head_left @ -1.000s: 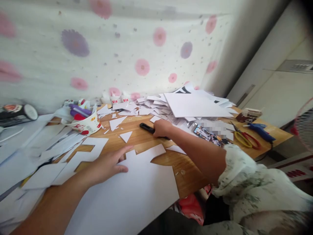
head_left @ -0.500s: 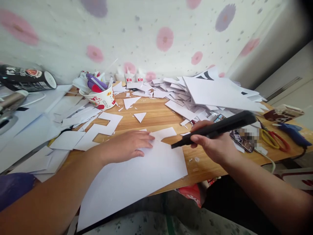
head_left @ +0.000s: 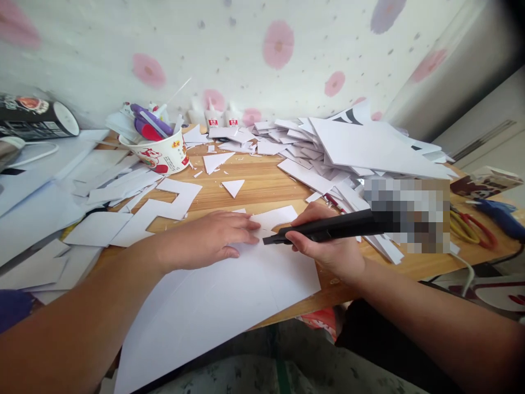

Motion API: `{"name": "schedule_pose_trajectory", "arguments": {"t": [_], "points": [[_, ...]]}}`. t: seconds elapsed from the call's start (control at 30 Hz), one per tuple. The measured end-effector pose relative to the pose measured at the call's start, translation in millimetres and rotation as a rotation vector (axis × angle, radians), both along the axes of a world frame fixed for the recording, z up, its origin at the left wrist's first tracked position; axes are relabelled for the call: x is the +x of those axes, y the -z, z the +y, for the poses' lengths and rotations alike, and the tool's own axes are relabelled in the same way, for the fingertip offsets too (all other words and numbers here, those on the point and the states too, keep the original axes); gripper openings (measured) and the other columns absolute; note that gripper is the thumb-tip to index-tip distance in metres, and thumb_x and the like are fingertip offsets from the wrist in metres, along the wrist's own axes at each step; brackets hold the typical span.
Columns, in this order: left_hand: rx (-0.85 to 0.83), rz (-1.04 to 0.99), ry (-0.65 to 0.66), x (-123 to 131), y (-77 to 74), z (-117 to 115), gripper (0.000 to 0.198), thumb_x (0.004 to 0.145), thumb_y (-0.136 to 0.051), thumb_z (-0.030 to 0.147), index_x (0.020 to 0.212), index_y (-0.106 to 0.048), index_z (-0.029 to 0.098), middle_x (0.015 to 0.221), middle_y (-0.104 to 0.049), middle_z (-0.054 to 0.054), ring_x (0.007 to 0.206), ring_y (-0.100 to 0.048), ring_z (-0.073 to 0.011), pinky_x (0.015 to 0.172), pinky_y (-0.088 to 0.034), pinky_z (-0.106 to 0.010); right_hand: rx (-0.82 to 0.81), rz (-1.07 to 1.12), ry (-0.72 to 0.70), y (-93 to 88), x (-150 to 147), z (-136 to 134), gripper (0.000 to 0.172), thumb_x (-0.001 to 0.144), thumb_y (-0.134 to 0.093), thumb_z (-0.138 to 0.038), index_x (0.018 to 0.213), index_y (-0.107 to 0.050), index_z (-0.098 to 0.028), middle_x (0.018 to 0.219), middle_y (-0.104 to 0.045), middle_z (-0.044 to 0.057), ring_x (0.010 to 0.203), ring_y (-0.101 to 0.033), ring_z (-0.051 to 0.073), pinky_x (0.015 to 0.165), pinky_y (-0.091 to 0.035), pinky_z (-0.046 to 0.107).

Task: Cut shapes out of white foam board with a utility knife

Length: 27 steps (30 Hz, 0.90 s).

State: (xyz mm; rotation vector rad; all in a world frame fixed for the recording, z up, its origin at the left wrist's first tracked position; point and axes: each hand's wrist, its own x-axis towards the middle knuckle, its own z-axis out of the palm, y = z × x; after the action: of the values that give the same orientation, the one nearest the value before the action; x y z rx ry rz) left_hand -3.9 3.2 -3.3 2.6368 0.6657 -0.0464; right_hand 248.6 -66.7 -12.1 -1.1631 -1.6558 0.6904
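Left hand lies flat on the big white sheet, palm down, fingers stretched out and close together, pressing the paper onto the desk. Right hand is wrapped in a fist around the black cutter, thumb along the top. The tool sits almost level, with its nose aimed left. That nose hovers at the sheet's far edge, just beside the left fingertips. Whether a blade is out, I cannot tell.

The sheet lies at the desk's near edge, its near corner hanging over toward the lap. A faint line runs across it near the right hand.

For a clean cut here, I'd judge the holding hand does the real work. It needs firm, flat pressure close to the line, with the fingertips out of the blade's path, and right now they look very near the tip. A low blade angle and a steady pull toward the body should suit thin paper.

Around them sits a cut white zigzag piece to the left and a small triangle behind. A paper cup of pens stands further back, with a heap of white offcuts behind the cutter. Scissors and a blue glue gun lie far right.
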Motion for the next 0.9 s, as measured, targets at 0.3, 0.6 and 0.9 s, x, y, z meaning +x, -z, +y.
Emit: {"name": "schedule_pose_trajectory", "arguments": {"t": [0.3, 0.6, 0.9], "points": [[0.036, -0.034, 0.024, 2.4, -0.8, -0.2, 0.038, 0.09, -0.055, 0.018, 0.123, -0.063, 0.036, 0.144, -0.051, 0.004, 0.135, -0.041, -0.0246, 0.112, -0.029, -0.038, 0.053, -0.054, -0.008, 4.2, 2.0, 0.2, 0.015, 0.075, -0.075, -0.033, 0.077, -0.066, -0.022, 0.068, -0.062, 0.001, 0.064, -0.063, 0.017, 0.057, -0.05, 0.031], [0.039, 0.005, 0.015, 4.9, -4.3, -1.0, 0.036, 0.088, -0.055, 0.018, 0.121, -0.062, 0.032, 0.144, -0.05, 0.002, 0.134, -0.04, -0.0241, 0.113, -0.028, -0.038, 0.08, -0.082, -0.013, 5.6, 1.8, 0.1, 0.012, 0.075, -0.075, -0.031, 0.075, -0.066, -0.024, 0.068, -0.064, 0.0, 0.06, -0.06, 0.016, 0.058, -0.049, 0.031], [0.027, -0.014, 0.008, 6.6, -4.3, -1.2, 0.043, 0.086, -0.055, 0.017, 0.125, -0.06, 0.033, 0.141, -0.052, 0.001, 0.133, -0.041, -0.026, 0.114, -0.027, -0.041, 0.084, -0.083, -0.006, 7.6, 1.5, 0.0, 0.014, 0.076, -0.074, -0.036, 0.077, -0.066, -0.024, 0.069, -0.065, 0.001, 0.061, -0.06, 0.016, 0.058, -0.049, 0.031]]}}
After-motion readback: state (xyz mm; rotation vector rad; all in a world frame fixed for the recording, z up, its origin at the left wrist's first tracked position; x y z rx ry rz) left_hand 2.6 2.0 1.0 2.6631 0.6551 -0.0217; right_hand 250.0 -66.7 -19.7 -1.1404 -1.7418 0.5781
